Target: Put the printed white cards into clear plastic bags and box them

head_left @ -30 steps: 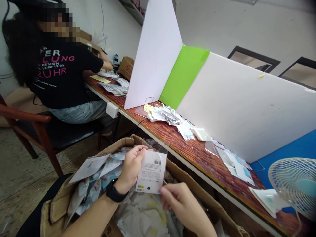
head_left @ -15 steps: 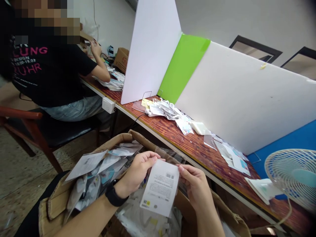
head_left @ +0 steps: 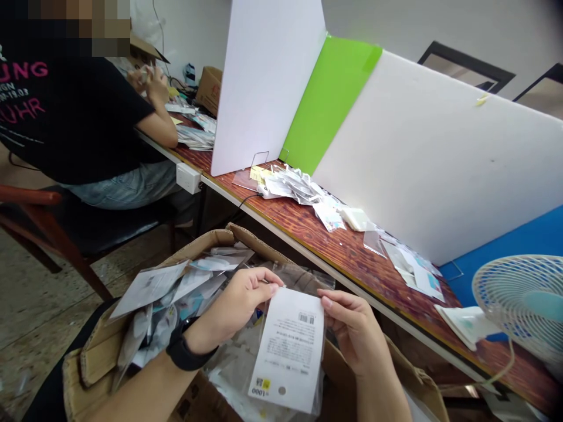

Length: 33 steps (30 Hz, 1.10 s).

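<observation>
My left hand (head_left: 235, 308) pinches the top left corner of a white printed card in a clear plastic sleeve (head_left: 288, 351). My right hand (head_left: 352, 331) grips the sleeve's top right edge with thumb and fingers. The card hangs upside down, barcode near the top, over an open cardboard box (head_left: 105, 346) on my lap. The box holds several similar packets (head_left: 149, 287). A black watch (head_left: 185, 354) sits on my left wrist.
A wooden table (head_left: 347, 252) runs along white, green and blue divider boards (head_left: 422, 158), strewn with packets (head_left: 299, 190). A small fan (head_left: 523, 305) stands at the right. A person in a black T-shirt (head_left: 74, 111) sits at the left on a wooden chair (head_left: 39, 217), handling something small.
My right hand rose from below the card to grip its top right edge. The card swung lower and nearer. The person at the left raised both hands.
</observation>
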Motion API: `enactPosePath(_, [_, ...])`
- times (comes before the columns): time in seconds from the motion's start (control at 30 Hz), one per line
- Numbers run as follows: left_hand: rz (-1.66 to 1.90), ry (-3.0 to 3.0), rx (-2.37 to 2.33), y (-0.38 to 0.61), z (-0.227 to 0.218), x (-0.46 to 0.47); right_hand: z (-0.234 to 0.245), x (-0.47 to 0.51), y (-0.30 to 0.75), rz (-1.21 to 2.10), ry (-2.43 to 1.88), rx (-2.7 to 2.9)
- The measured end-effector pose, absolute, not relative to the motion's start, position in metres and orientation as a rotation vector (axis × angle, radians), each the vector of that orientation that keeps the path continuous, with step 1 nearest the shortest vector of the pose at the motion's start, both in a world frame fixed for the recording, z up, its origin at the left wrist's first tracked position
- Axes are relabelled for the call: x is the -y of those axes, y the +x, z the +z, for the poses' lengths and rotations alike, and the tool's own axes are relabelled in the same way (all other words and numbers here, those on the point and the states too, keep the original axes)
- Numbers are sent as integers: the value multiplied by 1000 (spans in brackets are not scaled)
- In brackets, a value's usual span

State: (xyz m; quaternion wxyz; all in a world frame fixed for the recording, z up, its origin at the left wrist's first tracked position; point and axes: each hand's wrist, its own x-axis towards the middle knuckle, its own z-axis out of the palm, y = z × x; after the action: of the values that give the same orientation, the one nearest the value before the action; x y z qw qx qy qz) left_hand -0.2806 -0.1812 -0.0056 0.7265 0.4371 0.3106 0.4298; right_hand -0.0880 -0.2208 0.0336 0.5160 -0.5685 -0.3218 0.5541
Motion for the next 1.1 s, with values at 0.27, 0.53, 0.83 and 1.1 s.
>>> enactPosePath(0.27, [1008, 930, -628, -283, -8, 181, 28, 226, -85, 1121, -1320, 940])
enactPosePath(0.53, [1121, 1005, -637, -290, -10, 183, 26, 233, -84, 861, -1199, 1178])
enactPosePath(0.83, [1122, 989, -498, -292, -16, 185, 38, 240, -95, 762, -1073, 1296])
enactPosePath(1.1, [1084, 1015, -494, -294, -15, 189, 43, 240, -97, 763, -1087, 1267])
